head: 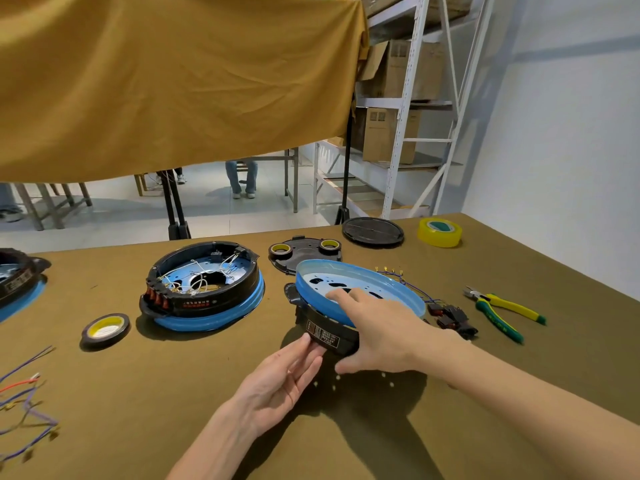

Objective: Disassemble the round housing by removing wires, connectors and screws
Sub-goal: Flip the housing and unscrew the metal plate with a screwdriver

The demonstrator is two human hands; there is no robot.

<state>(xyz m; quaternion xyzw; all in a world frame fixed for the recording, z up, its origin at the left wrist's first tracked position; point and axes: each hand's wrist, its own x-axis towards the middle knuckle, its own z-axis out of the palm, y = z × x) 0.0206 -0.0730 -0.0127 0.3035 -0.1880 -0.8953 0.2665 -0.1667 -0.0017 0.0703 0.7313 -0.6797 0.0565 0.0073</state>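
Right grip – labelled round housing

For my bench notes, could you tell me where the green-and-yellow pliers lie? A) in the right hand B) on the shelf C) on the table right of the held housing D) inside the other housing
C: the pliers lie on the table, right of the held housing, untouched by both hands.

1. A workshop or small assembly room, not a home: white metal storage racking along the wall holds plain cardboard boxes.
2. The workbench wears an olive cloth and carries trade tools: green-and-yellow pliers, rolls of tape, loose cut wires.
3. Several identical round housings lie opened (batch work, it seems).
4. A bare tiled floor and other metal tables lie beyond.
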